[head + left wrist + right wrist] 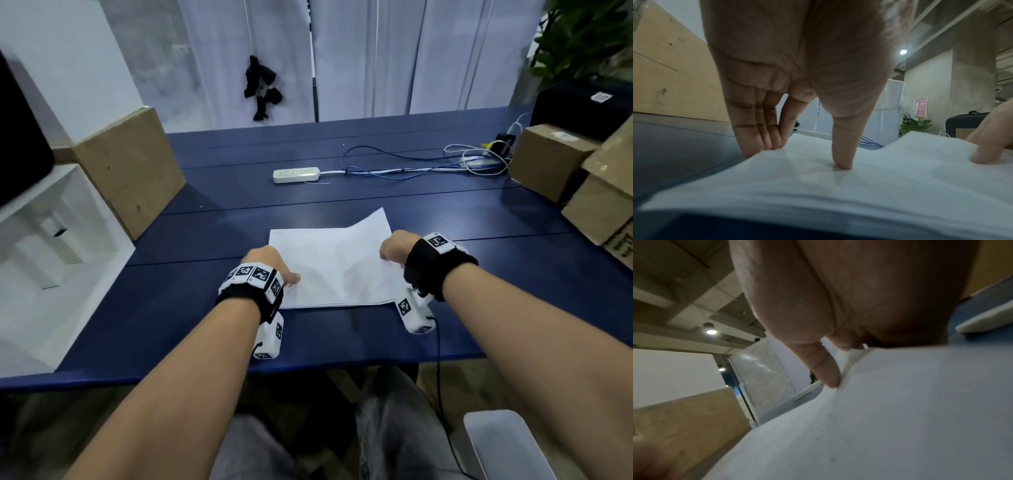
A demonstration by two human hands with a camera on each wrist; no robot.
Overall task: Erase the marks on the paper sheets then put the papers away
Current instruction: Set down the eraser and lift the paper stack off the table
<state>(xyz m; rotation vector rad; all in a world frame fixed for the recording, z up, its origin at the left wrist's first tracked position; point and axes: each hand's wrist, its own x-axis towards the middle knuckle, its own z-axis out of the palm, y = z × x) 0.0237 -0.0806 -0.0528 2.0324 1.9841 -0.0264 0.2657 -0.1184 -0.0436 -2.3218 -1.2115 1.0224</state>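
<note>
A stack of white paper sheets (329,270) lies on the blue table (178,329) in front of me; I see no marks on the top sheet. My left hand (284,270) is at the stack's left edge. Its thumb (841,162) presses on top of the paper sheets (859,186), and its fingertips (760,146) stand at the edge, partly behind it. My right hand (388,255) pinches the right edge, thumb (828,378) on top and fingers hidden under the paper (900,410). That side and the far right corner are lifted off the table.
A white power strip (296,174) with blue and white cables (411,164) lies further back. Cardboard boxes (551,157) stand at the right, a wooden box (133,164) and a white shelf unit (51,240) at the left. A white bin (503,445) sits by my right knee.
</note>
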